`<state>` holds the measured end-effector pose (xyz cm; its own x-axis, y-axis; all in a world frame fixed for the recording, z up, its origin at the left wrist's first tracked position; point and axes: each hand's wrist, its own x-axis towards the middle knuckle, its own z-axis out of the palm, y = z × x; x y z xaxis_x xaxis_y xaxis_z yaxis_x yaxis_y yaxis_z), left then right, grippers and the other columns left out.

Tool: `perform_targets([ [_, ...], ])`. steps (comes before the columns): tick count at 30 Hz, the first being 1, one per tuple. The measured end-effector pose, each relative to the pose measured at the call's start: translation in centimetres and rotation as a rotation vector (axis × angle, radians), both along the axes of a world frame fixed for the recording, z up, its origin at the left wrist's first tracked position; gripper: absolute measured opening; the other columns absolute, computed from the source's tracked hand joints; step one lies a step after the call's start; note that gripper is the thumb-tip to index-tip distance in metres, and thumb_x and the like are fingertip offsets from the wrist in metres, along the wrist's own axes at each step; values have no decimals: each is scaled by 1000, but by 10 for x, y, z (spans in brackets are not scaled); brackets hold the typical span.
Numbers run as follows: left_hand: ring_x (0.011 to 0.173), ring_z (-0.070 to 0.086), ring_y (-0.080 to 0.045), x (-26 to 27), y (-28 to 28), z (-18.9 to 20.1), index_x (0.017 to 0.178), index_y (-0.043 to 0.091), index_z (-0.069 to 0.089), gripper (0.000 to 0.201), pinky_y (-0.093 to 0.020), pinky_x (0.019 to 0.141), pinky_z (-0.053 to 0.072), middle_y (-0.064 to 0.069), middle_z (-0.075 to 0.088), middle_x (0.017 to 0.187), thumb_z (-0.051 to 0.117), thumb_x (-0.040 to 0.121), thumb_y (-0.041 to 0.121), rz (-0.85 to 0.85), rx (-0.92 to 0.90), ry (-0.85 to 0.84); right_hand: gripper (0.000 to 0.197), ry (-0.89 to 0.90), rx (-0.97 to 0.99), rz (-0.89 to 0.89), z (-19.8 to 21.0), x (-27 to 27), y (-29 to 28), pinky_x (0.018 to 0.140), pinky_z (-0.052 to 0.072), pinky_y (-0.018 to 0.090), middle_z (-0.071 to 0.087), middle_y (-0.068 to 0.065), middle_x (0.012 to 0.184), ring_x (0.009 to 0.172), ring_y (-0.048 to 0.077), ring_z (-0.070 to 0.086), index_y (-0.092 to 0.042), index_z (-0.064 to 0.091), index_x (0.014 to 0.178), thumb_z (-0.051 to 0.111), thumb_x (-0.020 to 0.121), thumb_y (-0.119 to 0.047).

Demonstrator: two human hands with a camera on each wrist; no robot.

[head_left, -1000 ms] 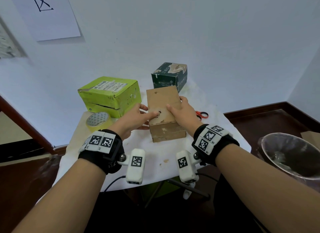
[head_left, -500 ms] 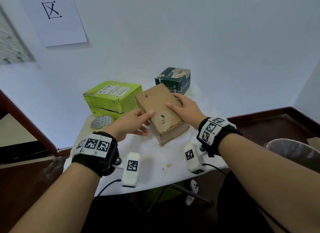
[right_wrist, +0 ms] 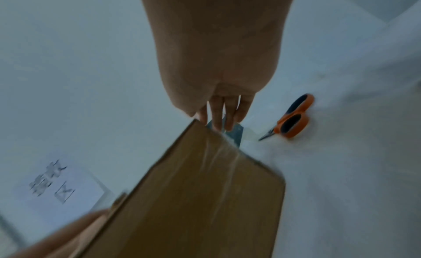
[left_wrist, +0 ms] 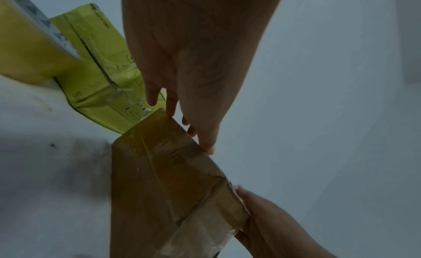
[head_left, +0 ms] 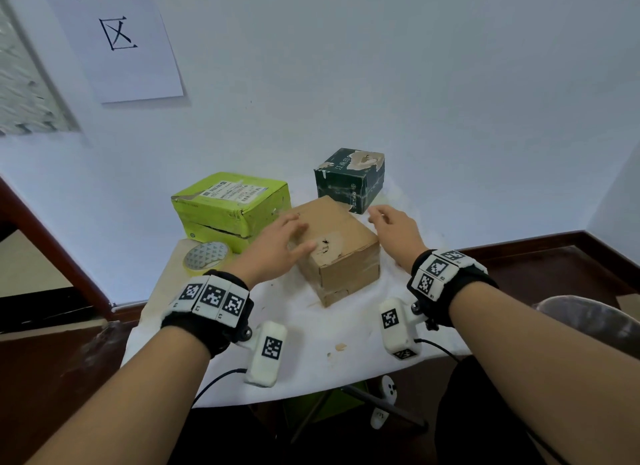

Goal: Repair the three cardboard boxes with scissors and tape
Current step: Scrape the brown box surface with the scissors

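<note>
Brown box (head_left: 337,246) sits on the desk (head_left: 311,333) nearest me. My left hand (head_left: 273,248) lies on its top, fingers (head_left: 294,227) straight, gripping nothing. My right hand (head_left: 394,229) hovers released beside its far edge. Farther back stand the green box (head_left: 230,206) and dark box (head_left: 349,180).

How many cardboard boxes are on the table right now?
3: a lime-green cardboard box at back left, a dark green box at back right, a brown box in front between both hands.
</note>
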<state>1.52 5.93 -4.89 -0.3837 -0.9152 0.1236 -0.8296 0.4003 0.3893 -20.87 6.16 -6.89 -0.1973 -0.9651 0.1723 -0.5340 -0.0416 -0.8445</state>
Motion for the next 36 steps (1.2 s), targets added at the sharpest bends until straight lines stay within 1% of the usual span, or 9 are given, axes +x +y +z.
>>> perform_targets([
  [4,146,15,-14,-3,-3,1,148,19,34,62,-35,119,16,4,19,159,46,95,49,-23,64,-86,34,181,236,-137,-12,-37,-8,93,43,31,58,12,127,113,28,55,-14,55,127,45,94,-11],
  [7,147,13,-12,-1,-2,2,148,19,34,63,-39,118,19,3,21,159,45,94,51,-38,63,-120,38,416,450,-95,-20,-46,-6,106,36,34,54,8,133,124,27,49,-15,52,130,55,92,-16],
  [13,145,20,-13,-5,6,12,149,18,33,63,-29,115,18,0,23,158,42,96,51,-23,53,-214,30,641,565,-153,-28,-42,-10,96,38,34,54,11,122,117,29,49,-14,51,105,63,82,-29],
  [17,136,36,-21,-11,10,17,145,18,38,61,-29,107,29,-4,37,151,40,96,54,4,31,-311,21,550,558,-148,-30,-44,-9,79,41,29,52,11,96,111,29,54,-9,48,92,64,84,-18],
  [20,129,39,-26,-17,13,21,139,20,43,62,-35,105,33,-8,42,141,38,93,61,26,56,-397,16,418,507,-152,-31,-47,-1,71,41,25,55,9,92,88,24,54,-7,57,95,66,84,-14],
  [25,127,37,-29,-23,17,26,133,20,49,69,-41,108,33,-14,43,132,41,86,69,46,34,-456,9,-192,154,-307,-17,-51,6,84,51,36,65,14,95,86,26,61,-7,65,86,70,84,-14],
  [29,118,43,-27,-27,18,24,116,18,53,65,-39,100,39,-11,48,122,44,82,73,58,-37,-458,12,-662,-27,-232,6,-46,8,69,59,26,66,17,103,72,24,69,-6,60,97,67,87,-10],
  [32,113,44,-24,-30,16,17,100,16,47,57,-34,92,40,-6,46,116,49,81,70,31,-59,-343,14,-659,-45,-132,19,-38,10,58,51,19,68,9,97,70,18,69,-12,56,102,63,90,-10],
  [36,119,43,-21,-31,11,6,112,15,47,68,-38,99,37,-3,43,127,52,75,72,12,12,-172,17,-534,-74,-99,27,-28,17,55,42,19,65,-2,84,60,8,60,-16,52,109,57,93,-12],
])
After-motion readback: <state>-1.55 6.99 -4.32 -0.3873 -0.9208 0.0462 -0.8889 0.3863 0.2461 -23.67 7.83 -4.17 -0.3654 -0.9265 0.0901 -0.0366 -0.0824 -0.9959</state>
